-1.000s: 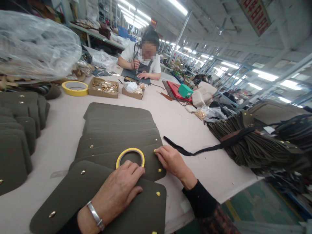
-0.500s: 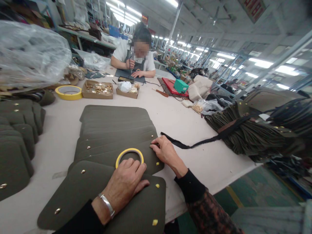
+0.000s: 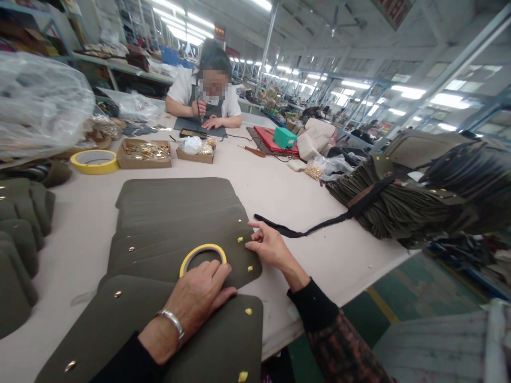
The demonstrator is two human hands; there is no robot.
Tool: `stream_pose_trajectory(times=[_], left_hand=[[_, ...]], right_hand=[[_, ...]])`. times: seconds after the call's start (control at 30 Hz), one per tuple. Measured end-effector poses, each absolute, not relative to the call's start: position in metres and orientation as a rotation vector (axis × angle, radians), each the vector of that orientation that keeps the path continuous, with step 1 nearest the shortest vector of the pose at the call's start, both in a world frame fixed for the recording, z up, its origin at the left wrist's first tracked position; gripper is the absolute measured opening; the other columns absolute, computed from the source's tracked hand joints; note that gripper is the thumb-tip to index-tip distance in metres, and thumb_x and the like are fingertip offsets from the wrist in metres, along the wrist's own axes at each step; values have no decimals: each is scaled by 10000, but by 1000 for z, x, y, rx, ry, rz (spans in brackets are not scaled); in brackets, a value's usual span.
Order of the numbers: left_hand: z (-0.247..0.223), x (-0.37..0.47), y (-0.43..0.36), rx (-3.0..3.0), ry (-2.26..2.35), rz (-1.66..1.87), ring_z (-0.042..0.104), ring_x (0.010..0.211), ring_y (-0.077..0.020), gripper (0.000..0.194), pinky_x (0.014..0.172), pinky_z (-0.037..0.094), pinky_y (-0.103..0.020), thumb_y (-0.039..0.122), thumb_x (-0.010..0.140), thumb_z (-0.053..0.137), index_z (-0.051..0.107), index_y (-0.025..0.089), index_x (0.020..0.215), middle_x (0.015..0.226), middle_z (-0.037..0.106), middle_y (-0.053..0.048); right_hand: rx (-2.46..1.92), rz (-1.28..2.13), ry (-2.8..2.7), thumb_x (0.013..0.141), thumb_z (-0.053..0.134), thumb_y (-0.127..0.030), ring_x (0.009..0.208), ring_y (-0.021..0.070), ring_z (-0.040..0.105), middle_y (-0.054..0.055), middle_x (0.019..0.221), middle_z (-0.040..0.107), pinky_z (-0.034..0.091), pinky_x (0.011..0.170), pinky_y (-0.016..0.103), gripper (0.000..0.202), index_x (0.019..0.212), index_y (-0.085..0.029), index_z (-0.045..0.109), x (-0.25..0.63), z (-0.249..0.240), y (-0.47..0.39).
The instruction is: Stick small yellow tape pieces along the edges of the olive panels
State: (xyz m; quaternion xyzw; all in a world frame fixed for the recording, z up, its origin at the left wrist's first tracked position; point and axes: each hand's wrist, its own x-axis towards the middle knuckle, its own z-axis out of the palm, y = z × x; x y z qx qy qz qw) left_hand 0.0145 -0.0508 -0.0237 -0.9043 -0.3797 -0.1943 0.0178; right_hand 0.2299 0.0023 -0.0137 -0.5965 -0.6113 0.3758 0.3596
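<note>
L hand [image 3: 197, 292] curled on tape roll [image 3: 205, 247] over dark green panels [image 3: 175, 213], can't tell grip | R hand [image 3: 271, 246] slightly open, empty, by panel edge | pale tbl [image 3: 303, 271], kinda cluttered | big shop rm w/ bright lights [image 3: 451, 100]

tape roll [image 3: 205, 247]: partly behind left hand [image 3: 198, 294] | ceiling sign [image 3: 394, 9]: cut off

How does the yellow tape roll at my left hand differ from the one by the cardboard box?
The near tape roll is over the green panels, while the far tape roll lies on the table beside the box.
The left hand partly covers the near tape roll; the far tape roll is untouched.
The near tape roll shows a narrow rim, the far tape roll a broad side wall.
Both are yellow with pale insides.
</note>
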Motion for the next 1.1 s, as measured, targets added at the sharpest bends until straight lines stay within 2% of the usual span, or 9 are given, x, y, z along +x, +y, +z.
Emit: stream_pose_trajectory(times=[0.2,0.4,0.53,0.67,0.77,0.83,0.9,0.97,1.1], left_hand=[[-22,8,-48,-2692,-1115,-922,607,634,-140,245,542,438,-249,421,951,452,547,196,931,770,624,-4],[-6,11,-40,-2523,-1193,-1082,672,766,-160,198,675,521,-254,353,936,518,555,172,1004,863,687,-38],[-6,13,-43,-2649,-1215,-1222,680,935,-164,188,824,543,-267,272,968,440,579,171,1043,983,709,-59],[-1,10,-53,-2799,-1257,-1338,666,1029,-137,245,907,525,-239,224,966,430,573,206,1165,1123,702,-38],[4,7,-58,-2830,-1312,-1298,682,989,-134,389,856,542,-224,245,960,451,446,214,1348,1174,688,-53],[6,7,-60,-2802,-1359,-1274,702,900,-133,453,790,555,-219,266,961,450,368,190,1400,1074,721,-55],[5,6,-61,-2776,-1384,-1250,708,842,-137,446,746,560,-223,288,964,444,365,170,1387,993,735,-51],[2,5,-61,-2763,-1369,-1209,708,845,-147,420,740,561,-236,307,966,438,385,165,1357,1030,728,-70],[-2,5,-62,-2717,-1316,-1175,709,784,-156,383,689,564,-250,336,974,418,410,157,1312,1007,731,-73]], right_hand=[[-1553,1006,-1534,682,654,-129,640,103,531,-63,704,553,425,610,223,524,1200,-181,593,233,-21,-7],[-1557,1055,-1695,705,663,-114,611,109,525,-61,685,547,415,565,212,550,1238,-222,580,237,-12,-41],[-1604,1065,-1851,724,659,-106,620,124,547,-48,660,589,420,582,226,421,1131,-211,650,245,0,-59],[-1576,838,-1772,803,618,-169,706,150,614,13,804,694,472,677,272,236,1025,-199,696,239,12,-62],[-1409,865,-1712,874,575,-252,716,155,636,25,814,709,490,660,270,164,953,-201,709,223,20,-62],[-1287,859,-1803,885,567,-241,737,156,638,28,841,710,491,671,272,166,969,-208,705,212,26,-63],[-1189,794,-1905,884,564,-203,788,159,635,37,895,707,491,723,280,176,1005,-209,691,204,31,-65],[-1120,733,-1965,892,554,-183,827,159,629,46,929,700,488,766,284,179,1026,-204,672,199,32,-67],[-1042,585,-2018,895,535,-145,797,153,623,48,878,687,482,728,267,144,968,-189,652,195,25,-67]])
